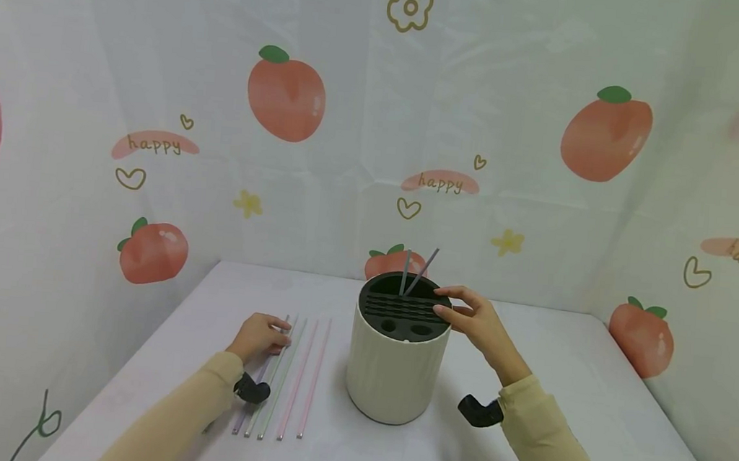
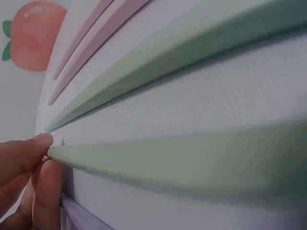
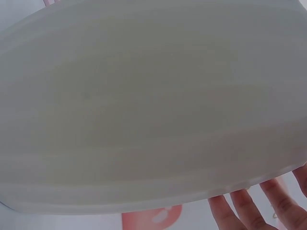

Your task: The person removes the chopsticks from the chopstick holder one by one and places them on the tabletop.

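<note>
In the left wrist view, my left hand (image 2: 26, 167) pinches one end of a pale green chopstick (image 2: 144, 165) between thumb and fingers. Several more chopsticks lie side by side on the table: another green one (image 2: 129, 76), two pink ones (image 1: 314, 385) and a purple one (image 2: 86, 213). The cream utensil holder (image 1: 393, 377) stands upright, its black slotted top (image 1: 405, 309) also carrying two round holes. Two greyish-purple chopsticks (image 1: 423, 269) lean in its rear compartment. My right hand (image 1: 482, 330) rests on the right rim, fingers spread and fairly straight.
The white tabletop (image 1: 538, 403) extends on both sides of the holder. Behind it hangs a pale curtain (image 1: 345, 207) printed with peaches and lettering. Black wrist cameras (image 1: 481, 411) sit under both sleeves.
</note>
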Demonstrator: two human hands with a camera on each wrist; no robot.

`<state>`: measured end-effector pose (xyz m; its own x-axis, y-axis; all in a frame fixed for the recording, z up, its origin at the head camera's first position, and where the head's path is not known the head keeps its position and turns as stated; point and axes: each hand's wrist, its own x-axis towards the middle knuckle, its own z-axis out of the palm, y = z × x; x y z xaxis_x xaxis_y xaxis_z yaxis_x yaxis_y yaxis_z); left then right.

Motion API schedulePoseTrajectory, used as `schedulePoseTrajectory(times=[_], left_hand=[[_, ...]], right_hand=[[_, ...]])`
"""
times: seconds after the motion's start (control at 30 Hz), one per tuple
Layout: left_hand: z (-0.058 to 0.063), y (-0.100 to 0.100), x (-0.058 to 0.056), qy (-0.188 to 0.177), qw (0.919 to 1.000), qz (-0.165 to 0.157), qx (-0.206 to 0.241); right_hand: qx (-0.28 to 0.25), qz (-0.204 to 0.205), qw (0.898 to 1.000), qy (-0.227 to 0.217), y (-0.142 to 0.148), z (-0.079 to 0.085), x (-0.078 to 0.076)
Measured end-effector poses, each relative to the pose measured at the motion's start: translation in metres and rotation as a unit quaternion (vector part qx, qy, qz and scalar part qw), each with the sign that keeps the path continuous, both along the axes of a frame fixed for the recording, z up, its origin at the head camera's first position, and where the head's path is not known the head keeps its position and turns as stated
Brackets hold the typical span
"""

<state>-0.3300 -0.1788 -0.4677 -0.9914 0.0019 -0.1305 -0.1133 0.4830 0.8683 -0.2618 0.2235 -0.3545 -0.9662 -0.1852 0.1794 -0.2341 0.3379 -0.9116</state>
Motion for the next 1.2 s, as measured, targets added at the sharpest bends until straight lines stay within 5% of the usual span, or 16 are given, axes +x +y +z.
schedulePoseTrajectory(times=[0.83,1.03,1.2], left_hand=[[0.011,0.001,0.005,0.002,0.9999,-0.007,0.011],[0.05,0.008,-0.001,0.041,0.9943,-0.034,0.093],[0.107,0.033,-0.004,0.099,0.9715,-0.094,0.193]], right_hand=[[-0.004,0.004,1.0,0.0,-0.001,0.0,-0.002],[-0.012,0.005,1.0,0.0,-0.001,0.001,-0.001],[-0.014,0.004,1.0,-0.003,0.0,0.0,0.0]])
